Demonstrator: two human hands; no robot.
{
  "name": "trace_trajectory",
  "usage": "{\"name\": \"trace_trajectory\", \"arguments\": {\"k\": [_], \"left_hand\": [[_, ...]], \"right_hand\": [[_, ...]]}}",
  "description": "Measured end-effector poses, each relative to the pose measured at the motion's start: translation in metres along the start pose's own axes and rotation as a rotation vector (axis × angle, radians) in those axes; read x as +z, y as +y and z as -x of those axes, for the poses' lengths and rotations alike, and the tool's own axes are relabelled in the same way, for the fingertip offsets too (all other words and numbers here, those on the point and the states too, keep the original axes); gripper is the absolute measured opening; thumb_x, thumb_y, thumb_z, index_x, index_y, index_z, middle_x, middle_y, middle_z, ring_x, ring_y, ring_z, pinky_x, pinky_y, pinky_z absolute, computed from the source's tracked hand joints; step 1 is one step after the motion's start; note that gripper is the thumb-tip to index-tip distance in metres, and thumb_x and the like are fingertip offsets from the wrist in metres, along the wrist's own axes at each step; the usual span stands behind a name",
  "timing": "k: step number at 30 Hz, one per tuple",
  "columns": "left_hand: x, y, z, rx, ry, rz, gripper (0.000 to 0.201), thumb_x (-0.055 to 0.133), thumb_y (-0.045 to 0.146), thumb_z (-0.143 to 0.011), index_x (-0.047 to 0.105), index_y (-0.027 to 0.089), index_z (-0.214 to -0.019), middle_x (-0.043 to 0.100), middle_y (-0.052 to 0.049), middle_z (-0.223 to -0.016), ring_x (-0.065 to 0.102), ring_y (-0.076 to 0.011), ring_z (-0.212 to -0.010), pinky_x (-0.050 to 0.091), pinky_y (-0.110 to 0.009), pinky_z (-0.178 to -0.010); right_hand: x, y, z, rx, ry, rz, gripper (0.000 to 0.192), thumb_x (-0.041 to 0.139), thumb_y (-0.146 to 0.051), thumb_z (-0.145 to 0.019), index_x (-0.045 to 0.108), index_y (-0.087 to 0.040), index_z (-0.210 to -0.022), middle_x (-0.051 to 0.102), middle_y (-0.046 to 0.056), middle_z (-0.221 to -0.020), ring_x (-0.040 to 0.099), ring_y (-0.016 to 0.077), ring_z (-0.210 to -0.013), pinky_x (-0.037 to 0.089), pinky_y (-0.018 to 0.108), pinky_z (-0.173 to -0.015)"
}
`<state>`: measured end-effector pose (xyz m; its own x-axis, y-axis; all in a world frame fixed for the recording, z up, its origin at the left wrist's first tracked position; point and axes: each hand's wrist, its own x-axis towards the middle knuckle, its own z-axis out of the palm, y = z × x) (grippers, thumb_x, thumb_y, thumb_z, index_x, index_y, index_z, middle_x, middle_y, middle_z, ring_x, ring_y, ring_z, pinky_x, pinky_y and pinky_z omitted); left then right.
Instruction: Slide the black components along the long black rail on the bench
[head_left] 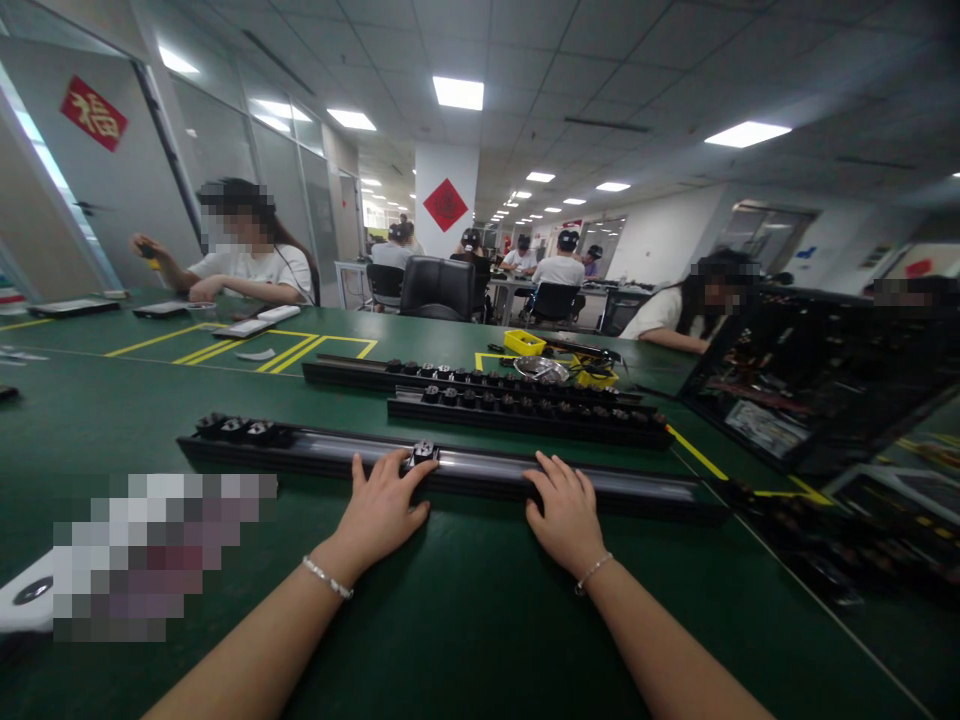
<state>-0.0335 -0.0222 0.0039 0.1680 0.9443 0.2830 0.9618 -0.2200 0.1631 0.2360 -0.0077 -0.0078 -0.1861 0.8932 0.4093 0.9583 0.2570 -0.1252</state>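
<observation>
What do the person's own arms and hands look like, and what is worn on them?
Both forearms are bare, with no sleeves in view. The left hand and the right hand wear no gloves. Each wrist carries a thin, silver-coloured beaded bracelet. I see no rings or watch.

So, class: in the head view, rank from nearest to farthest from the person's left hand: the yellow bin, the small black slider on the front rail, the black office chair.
1. Small black slider, at the left hand fingertips.
2. Yellow bin, mid-table, right.
3. Black office chair, beyond the table.
</observation>
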Motion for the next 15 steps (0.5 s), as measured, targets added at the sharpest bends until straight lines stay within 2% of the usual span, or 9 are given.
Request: {"name": "trace_trajectory", "arguments": {"k": [10,15], "left_hand": [[0.0050,-0.0015,0.0000,0.056,0.039,-0.042,0.057,0.053,0.035,-0.076,0.042,0.035,-0.133,0.047,-0.011,-0.132,0.042,-0.0304,-0.124,0.013,-0.066,-0.105],[0.0056,-0.0026,-0.0004,0.065,0.042,-0.040,0.057,0.053,0.034,-0.076,0.042,0.036,-0.132,0.047,-0.010,-0.132,0.042,-0.0308,-0.123,0.013,-0.069,-0.103]], "right_hand": [[0.0060,-0.0009,-0.0033,0.014,0.047,-0.024,0.031,0.050,-0.024,-0.076,0.063,-0.025,-0.104,0.048,0.005,-0.137,0.036,0.0235,-0.128,0.020,0.045,-0.105],[0.0047,-0.0020,-0.0046,0.012,0.063,-0.043,0.025,0.051,-0.035,-0.081,0.064,-0.025,-0.099,0.051,0.007,-0.134,0.039,0.0247,-0.126,0.023,0.046,-0.102]]}}
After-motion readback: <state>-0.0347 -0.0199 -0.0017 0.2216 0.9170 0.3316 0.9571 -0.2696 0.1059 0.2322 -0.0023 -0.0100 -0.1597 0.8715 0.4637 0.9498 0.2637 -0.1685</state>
